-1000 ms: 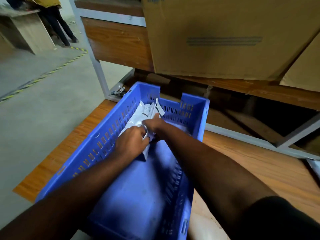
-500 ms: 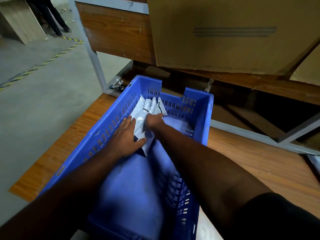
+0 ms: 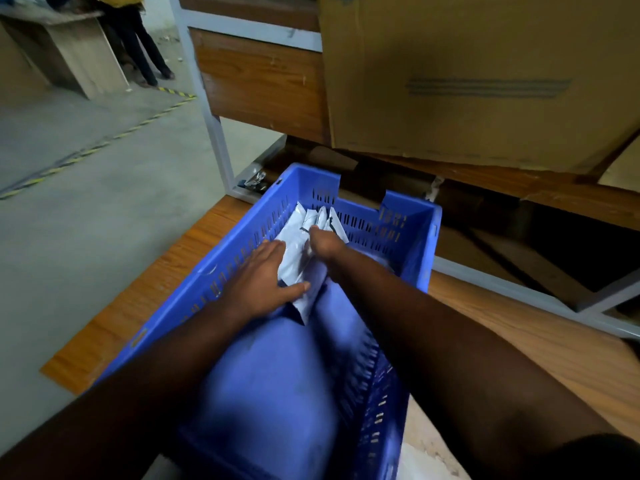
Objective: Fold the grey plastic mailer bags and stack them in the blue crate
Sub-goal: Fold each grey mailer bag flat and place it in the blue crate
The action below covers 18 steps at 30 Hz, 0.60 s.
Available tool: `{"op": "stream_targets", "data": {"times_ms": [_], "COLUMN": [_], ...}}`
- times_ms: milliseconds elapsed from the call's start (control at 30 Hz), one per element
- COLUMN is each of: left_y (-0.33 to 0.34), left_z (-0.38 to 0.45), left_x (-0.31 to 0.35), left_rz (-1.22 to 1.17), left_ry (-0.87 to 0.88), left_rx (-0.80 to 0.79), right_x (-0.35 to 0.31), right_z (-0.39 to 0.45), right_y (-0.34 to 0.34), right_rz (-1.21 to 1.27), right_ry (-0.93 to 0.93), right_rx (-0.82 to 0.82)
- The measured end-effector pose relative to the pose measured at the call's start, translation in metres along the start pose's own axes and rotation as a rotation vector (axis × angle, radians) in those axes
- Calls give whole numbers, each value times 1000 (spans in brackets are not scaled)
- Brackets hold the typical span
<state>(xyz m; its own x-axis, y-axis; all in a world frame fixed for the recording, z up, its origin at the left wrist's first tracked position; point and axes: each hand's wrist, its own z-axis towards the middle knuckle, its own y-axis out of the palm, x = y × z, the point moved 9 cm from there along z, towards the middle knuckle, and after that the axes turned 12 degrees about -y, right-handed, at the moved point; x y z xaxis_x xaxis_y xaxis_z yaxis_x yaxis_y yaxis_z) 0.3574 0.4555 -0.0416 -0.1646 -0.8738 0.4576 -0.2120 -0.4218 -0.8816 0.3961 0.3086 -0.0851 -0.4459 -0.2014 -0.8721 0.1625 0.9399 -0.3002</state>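
Head view: we look down into blue crate (image 3: 408, 233) on wooden worktop (image 3: 540, 344).
Mailer bags (image 3: 298, 244): folded grey bundle, far-left corner of crate, leaning vs. left wall; several stand side by side at far end.
L hand (image 3: 263, 282): we see it flat on near part of bundle, fingers straight, thumb spread out over lower edge; pressing, not gripping.
R hand (image 3: 325, 242): on bundle's right side, fingers turned away from cam; we can't tell if curled or straight.
Behind crate: cardboard box (image 3: 478, 81) on shelf.
Far left: someone's legs (image 3: 138, 46) on grey floor.
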Motion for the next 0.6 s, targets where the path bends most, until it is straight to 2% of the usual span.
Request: {"op": "stream_targets", "data": {"times_ms": [133, 200, 233, 367, 433, 600], "left_y": [-44, -65, -69, -50, -31, 67], "left_z": [-32, -60, -75, -112, -117, -134], "left_x": [52, 99, 127, 230, 267, 367], "left_rz": [-171, -312, -373, -469, -480, -358], "left_ry": [220, 367, 427, 602, 641, 737], "left_rx": [261, 394, 411, 277, 190, -28], "right_x": [-62, -72, -69, -26, 3, 94], "right_z": [-73, -133, -166, -258, -270, -314], "right_y": [-67, -118, -142, -243, -279, -380], "right_rz": [102, 195, 252, 510, 504, 451], "right_ry": [-452, -681, -740, -717, -678, -562], "right_rx": [10, 49, 61, 226, 291, 459]}}
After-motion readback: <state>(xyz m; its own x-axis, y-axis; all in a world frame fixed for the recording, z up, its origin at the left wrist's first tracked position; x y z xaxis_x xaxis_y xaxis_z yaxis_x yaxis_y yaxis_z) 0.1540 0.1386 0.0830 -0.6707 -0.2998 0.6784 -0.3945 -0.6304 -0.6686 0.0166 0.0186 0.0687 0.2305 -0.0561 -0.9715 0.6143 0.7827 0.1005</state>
